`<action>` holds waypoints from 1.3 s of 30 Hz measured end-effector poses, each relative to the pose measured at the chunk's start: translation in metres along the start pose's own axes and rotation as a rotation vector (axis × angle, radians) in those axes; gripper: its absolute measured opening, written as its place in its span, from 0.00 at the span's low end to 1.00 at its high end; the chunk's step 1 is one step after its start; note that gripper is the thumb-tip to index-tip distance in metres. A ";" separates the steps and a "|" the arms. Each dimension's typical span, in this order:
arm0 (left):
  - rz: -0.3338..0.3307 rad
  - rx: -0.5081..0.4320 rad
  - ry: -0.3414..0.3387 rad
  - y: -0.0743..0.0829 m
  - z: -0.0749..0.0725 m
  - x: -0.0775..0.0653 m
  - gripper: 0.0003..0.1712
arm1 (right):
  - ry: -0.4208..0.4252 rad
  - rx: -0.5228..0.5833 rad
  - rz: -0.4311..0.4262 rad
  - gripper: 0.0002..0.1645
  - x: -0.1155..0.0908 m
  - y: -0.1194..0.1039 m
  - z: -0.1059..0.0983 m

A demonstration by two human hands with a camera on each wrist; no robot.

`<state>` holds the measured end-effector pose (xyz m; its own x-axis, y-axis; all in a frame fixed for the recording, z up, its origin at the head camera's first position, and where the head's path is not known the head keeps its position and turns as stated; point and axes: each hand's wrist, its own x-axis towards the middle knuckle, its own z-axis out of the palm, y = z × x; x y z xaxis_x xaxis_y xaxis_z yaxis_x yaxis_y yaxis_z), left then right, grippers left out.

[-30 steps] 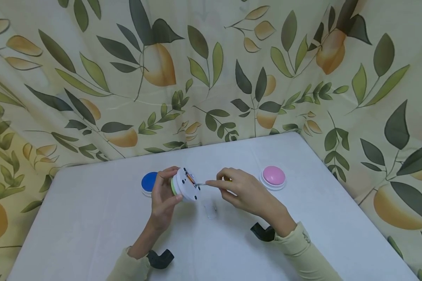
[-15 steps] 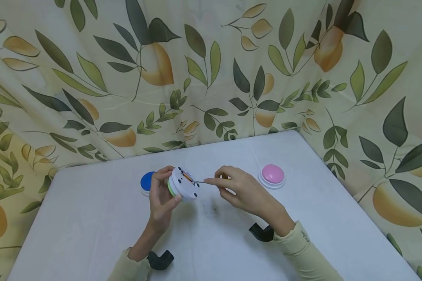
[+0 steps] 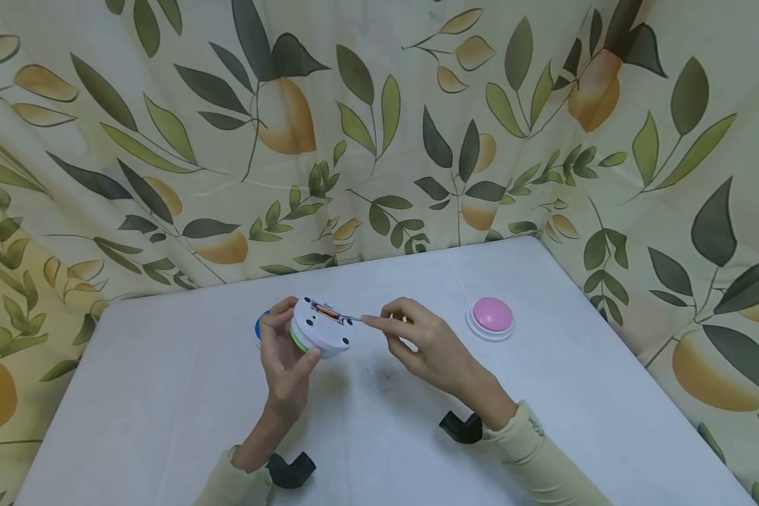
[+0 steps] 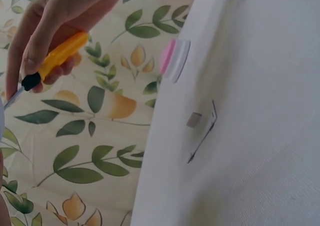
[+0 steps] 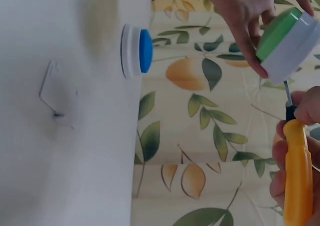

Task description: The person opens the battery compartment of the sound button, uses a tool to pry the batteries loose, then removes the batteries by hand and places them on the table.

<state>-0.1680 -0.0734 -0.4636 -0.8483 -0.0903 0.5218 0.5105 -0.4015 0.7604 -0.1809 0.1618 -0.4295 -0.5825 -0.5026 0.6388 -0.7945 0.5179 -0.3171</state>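
Note:
My left hand (image 3: pixel 286 376) grips a white round push button (image 3: pixel 319 334) above the table, its underside tilted up toward the head camera. Its green dome (image 5: pixel 278 35) shows in the right wrist view. Along the underside runs an uncovered slot with an orange-and-dark battery (image 3: pixel 327 313) in it, and dark round feet sit around the face. With my right hand (image 3: pixel 436 348) I hold a screwdriver (image 5: pixel 298 173) with a yellow handle and black collar. Its metal shaft reaches the slot's right end, where the tip is too small to make out.
A pink-topped button (image 3: pixel 492 314) stands on the right of the white table (image 3: pixel 164 365). Behind my left hand a blue-topped button (image 5: pixel 145 50) is partly hidden in the head view. A clear plastic piece (image 4: pixel 204 138) lies below my hands. Patterned curtain (image 3: pixel 379 140) hangs behind.
The held button has turned so its underside faces up more, and has shifted slightly left. My right hand has followed it left with the screwdriver.

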 end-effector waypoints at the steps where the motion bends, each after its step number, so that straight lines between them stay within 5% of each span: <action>1: -0.001 -0.003 0.007 0.000 0.000 0.000 0.30 | 0.009 0.003 0.005 0.31 0.000 0.000 0.002; 27: 0.067 -0.093 0.128 -0.005 0.007 -0.003 0.27 | 0.167 0.056 0.040 0.30 -0.006 -0.010 0.032; 39: 0.113 -0.116 0.092 -0.005 0.007 -0.002 0.26 | 0.173 0.081 0.059 0.28 -0.005 -0.008 0.031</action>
<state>-0.1682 -0.0643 -0.4659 -0.7983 -0.2214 0.5601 0.5883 -0.4858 0.6465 -0.1766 0.1387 -0.4517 -0.5958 -0.3426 0.7264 -0.7751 0.4820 -0.4085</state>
